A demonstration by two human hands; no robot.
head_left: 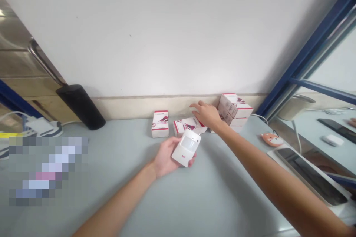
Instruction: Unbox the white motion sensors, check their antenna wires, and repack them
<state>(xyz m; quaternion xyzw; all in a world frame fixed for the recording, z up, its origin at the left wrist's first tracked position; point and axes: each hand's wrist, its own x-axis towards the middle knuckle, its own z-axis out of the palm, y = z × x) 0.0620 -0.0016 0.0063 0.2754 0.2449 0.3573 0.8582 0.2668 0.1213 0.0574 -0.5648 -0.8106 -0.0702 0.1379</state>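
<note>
My left hand [167, 157] is closed around a white motion sensor [185, 149], tilted with its window facing up and a small red mark below it. Behind it lies a white-and-red box [182, 125], partly covered by the sensor. My right hand [205, 114] reaches over that box's right end, its fingers apart and no object visible in them; whether it touches the box I cannot tell. Left of these, another white-and-red box [160, 124] stands by itself. Several similar boxes [236, 113] are stacked just right of my right hand, partly hidden by it.
A black cylinder [82, 107] with a metal handle leans at the left. White adapters and cables [41, 124] lie beyond it, near a blurred-out patch [47, 172]. On the right are an orange animal-face item [272, 139] and a dark-screened phone [311, 176]. A wall [167, 44] closes the back.
</note>
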